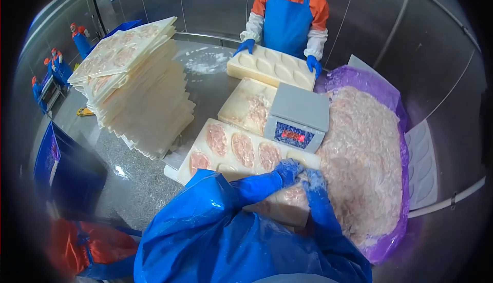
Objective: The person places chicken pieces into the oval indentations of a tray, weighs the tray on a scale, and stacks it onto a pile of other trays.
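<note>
A white mould tray [251, 138] with oval hollows lies in front of me, several hollows filled with pink minced meat [242, 149]. My left hand [288, 171], in a blue glove smeared with meat, is over the tray's right end with its fingers curled. Close beside it, my right hand [313, 180] points its bent fingers towards the same spot. Both hands look closed; what lies between them is hidden. Below my wrists, a further tray part [292, 201] carries more meat. A grey scale [299, 109] with a red lit display stands just beyond the hands.
To the right, a large mass of minced meat [362, 165] fills a purple-lined bin [400, 108]. A shallow tray [246, 106] with meat adjoins the scale. Across from me, a co-worker [287, 21] grips stacked moulds [272, 66]. A tall, leaning tray stack [138, 93] and blue bin [69, 170] stand left.
</note>
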A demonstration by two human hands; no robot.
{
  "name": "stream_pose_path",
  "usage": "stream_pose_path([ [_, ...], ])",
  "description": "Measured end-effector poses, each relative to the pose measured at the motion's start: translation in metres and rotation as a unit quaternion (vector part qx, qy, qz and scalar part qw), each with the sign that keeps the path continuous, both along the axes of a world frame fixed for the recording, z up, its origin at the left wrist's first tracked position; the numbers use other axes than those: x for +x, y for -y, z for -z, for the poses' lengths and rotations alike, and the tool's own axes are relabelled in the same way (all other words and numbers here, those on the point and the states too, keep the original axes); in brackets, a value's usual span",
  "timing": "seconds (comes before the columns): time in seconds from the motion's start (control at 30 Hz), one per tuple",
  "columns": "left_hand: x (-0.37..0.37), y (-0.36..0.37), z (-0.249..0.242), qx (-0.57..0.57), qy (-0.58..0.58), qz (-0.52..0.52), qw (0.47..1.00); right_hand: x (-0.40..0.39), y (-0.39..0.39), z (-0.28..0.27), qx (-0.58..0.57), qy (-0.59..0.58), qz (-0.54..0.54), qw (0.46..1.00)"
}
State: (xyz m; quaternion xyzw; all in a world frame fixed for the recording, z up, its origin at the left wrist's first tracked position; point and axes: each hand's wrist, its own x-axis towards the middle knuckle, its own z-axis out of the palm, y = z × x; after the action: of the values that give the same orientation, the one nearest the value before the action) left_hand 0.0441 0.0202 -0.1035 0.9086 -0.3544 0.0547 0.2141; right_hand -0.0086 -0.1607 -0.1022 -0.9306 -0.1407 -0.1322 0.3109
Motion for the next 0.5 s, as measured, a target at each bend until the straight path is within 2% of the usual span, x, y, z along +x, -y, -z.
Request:
stream_pose_path([
  [0.03, 0.002, 0.003, -0.001, 0.013, -0.011, 0.001, 1.0, -0.002, -0.002, -0.004, -0.048, 0.011, 0.023, 0.999],
  [0.07, 0.004, 0.003, -0.002, 0.015, -0.008, 0.0, 1.0, -0.002, -0.004, -0.007, -0.046, 0.014, 0.022, 0.999],
  [0.13, 0.006, 0.004, 0.002, -0.005, -0.008, 0.022, 1.0, -0.006, -0.007, -0.021, -0.105, -0.044, 0.049, 0.992],
  [0.27, 0.006, -0.005, 0.001, -0.003, -0.065, 0.038, 0.997, -0.003, 0.007, -0.027, -0.085, -0.044, -0.01, 0.995],
  [0.33, 0.006, -0.008, 0.018, -0.17, -0.145, 0.066, 0.972, 0.002, 0.022, -0.004, 0.179, -0.15, -0.05, 0.971],
  [0.37, 0.003, -0.009, 0.016, -0.185, -0.155, 0.072, 0.968, 0.004, 0.037, 0.014, 0.247, -0.173, -0.069, 0.951],
  [0.4, 0.003, -0.006, 0.022, -0.259, -0.183, 0.079, 0.945, 0.012, 0.039, 0.029, 0.312, -0.201, -0.094, 0.924],
  [0.43, -0.007, -0.008, 0.005, -0.292, -0.18, 0.064, 0.937, 0.008, 0.021, 0.016, 0.359, -0.153, -0.125, 0.912],
  [0.47, -0.008, -0.006, 0.007, -0.329, -0.122, 0.075, 0.934, -0.002, 0.003, -0.01, 0.409, -0.108, -0.152, 0.893],
  [0.5, -0.013, -0.009, -0.014, -0.303, -0.18, 0.052, 0.935, -0.003, 0.0, -0.006, 0.4, -0.151, -0.146, 0.892],
])
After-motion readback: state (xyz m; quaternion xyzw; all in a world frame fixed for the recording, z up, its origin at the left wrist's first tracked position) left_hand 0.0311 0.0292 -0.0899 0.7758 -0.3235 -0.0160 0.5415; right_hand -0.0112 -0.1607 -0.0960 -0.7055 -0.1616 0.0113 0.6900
